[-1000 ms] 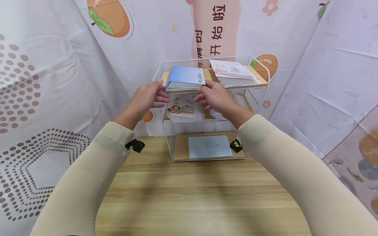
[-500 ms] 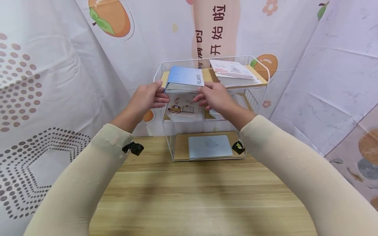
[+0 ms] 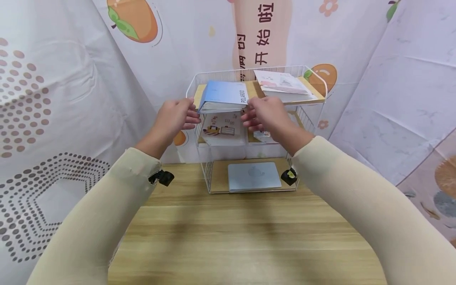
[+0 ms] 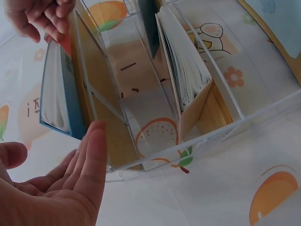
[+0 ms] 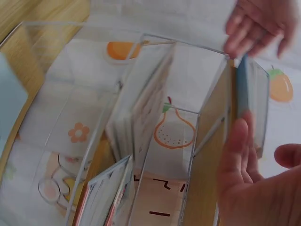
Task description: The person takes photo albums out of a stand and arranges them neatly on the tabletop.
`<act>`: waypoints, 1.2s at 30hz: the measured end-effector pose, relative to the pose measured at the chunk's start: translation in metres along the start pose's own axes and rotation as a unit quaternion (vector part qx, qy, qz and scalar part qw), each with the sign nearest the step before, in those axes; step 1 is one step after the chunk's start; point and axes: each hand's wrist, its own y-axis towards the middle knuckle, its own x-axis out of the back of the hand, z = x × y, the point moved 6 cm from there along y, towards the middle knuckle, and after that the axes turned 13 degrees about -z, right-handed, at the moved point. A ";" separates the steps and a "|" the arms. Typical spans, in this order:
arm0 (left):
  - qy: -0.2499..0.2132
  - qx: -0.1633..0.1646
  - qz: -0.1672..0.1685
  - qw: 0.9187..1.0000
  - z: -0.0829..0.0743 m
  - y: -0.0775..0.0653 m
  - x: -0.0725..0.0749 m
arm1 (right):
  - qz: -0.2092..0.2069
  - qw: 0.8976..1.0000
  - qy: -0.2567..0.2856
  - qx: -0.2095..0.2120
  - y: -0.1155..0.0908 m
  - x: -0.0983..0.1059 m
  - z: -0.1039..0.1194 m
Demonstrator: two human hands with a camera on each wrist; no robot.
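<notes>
A blue photo album (image 3: 224,92) marked POLAROID lies on the left of the wire rack's top shelf (image 3: 253,89), its pages facing me. At its left front corner, my left hand (image 3: 174,118) has its fingers extended; the left wrist view shows the thumb apart from the album (image 4: 70,94). My right hand (image 3: 268,114) is at the right front corner. Its extended fingers reach the album's edge (image 5: 243,89) in the right wrist view, with the thumb spread away. Whether the left fingertips touch the album is unclear.
White illustrated books (image 3: 285,84) lie right of the album. The middle shelf holds an album with a house drawing (image 3: 222,130) and more books (image 3: 263,136). A pale blue book (image 3: 254,177) lies at the bottom. The rack stands on a wooden table (image 3: 246,233) before a printed cloth.
The album's front edge first slid slightly forward over the shelf edge. Since then, my right hand has shifted a little to the right, and the left has stayed nearly in place.
</notes>
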 end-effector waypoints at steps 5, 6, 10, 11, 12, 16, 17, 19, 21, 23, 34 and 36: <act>-0.010 0.015 -0.003 1.000 0.001 0.010 -0.006 | 0.036 0.996 0.032 -0.074 0.003 -0.001 -0.002; -0.014 0.017 -0.003 1.000 0.002 0.011 -0.008 | 0.042 0.995 0.034 -0.082 0.004 -0.002 -0.002; -0.030 0.028 -0.003 0.999 0.004 0.016 -0.010 | 0.052 0.992 0.051 -0.100 0.007 -0.006 -0.003; -0.033 0.030 -0.003 0.999 0.005 0.017 -0.010 | 0.052 0.992 0.057 -0.102 0.008 -0.007 -0.003; -0.035 0.032 -0.004 0.999 0.005 0.018 -0.011 | 0.052 0.991 0.064 -0.104 0.009 -0.008 -0.003; -0.045 0.038 -0.007 0.998 0.006 0.020 -0.011 | 0.053 0.989 0.085 -0.105 0.011 -0.010 -0.003; -0.049 0.039 -0.007 0.998 0.006 0.020 -0.011 | 0.052 0.989 0.087 -0.105 0.012 -0.010 -0.003; -0.052 0.039 -0.007 0.998 0.007 0.019 -0.011 | 0.052 0.990 0.088 -0.101 0.012 -0.010 -0.003; -0.052 0.038 -0.007 0.998 0.007 0.018 -0.010 | 0.052 0.990 0.087 -0.099 0.012 -0.011 -0.003; -0.052 0.037 -0.007 0.998 0.007 0.017 -0.009 | 0.053 0.991 0.083 -0.095 0.011 -0.011 -0.004; -0.052 0.042 -0.010 0.998 0.009 0.008 -0.007 | 0.063 0.991 0.082 -0.089 0.004 -0.009 -0.007; -0.056 0.041 -0.009 0.998 0.010 0.006 -0.006 | 0.068 0.990 0.086 -0.091 0.002 -0.008 -0.008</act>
